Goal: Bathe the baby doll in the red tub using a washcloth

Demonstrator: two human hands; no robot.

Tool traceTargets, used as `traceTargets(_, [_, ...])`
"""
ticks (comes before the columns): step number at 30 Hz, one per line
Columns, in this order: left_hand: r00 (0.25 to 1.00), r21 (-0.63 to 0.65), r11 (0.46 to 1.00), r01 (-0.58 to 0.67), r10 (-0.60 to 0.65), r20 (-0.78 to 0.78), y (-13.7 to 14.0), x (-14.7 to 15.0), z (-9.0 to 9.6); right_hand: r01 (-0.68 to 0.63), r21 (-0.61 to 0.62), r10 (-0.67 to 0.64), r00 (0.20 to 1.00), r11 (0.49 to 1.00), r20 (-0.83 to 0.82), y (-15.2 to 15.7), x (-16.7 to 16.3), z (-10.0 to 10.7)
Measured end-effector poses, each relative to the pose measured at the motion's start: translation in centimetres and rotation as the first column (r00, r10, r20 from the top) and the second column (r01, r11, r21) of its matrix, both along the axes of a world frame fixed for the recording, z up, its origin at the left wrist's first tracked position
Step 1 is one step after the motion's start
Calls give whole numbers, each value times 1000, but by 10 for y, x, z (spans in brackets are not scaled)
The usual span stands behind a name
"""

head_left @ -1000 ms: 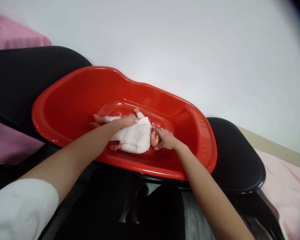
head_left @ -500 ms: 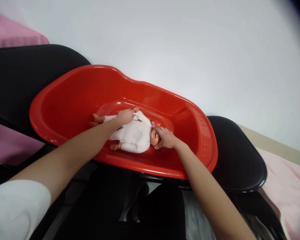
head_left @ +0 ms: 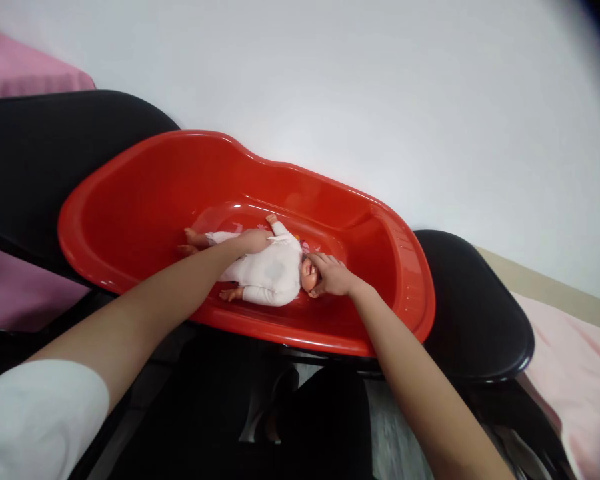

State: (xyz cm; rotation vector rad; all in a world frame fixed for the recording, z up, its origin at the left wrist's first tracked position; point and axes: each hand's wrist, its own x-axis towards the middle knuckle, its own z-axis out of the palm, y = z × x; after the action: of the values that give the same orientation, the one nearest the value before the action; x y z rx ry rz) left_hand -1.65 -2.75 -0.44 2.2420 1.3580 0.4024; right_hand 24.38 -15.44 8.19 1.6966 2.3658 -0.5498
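Note:
A baby doll in a white long-sleeved top lies on its back in a red baby bathtub. Its feet point left and its head is to the right. My left hand is closed at the far side of the doll's chest, where the white cloth bunches at my fingertips; most of the fingers are hidden. Over the doll's head curves my right hand, cupping the crown and covering its upper part. The doll's far arm sticks out toward the back wall of the tub.
Black seats stand at both ends of the tub, a left one and a right one. Pink cloth lies at the far left, paler pink cloth at the right. A white wall rises behind.
My left hand has shifted slightly down and right, off the doll's far forearm and onto the top at its side. That forearm now shows uncovered. My right hand stays on the head.

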Motion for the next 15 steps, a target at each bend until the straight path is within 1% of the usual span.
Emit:
traceTargets(2, [995,-79,996,-43,36,-89,1,-5,2,0,1,0,1000,1000,-1,0,0,0])
traceTargets(3, [991,-88,993,-75,64,-121,1,-7,3,-2,1,2,1000,1000,-1,0,0,-1])
traceTargets(8, [950,-14,976,-217,208,-232,6,-19,0,-7,2,7,1000,1000,-2,0,1,-1])
traceTargets(12, [913,3,935,-356,349,-212,8,-26,0,-11,3,11,1000,1000,0,0,1,0])
traceTargets(14, [912,11,925,-379,375,-167,6,-26,5,-10,2,10,1000,1000,1,0,1,0])
traceTargets(15, [922,23,930,-368,368,-124,5,-23,9,-8,0,8,1000,1000,2,0,1,0])
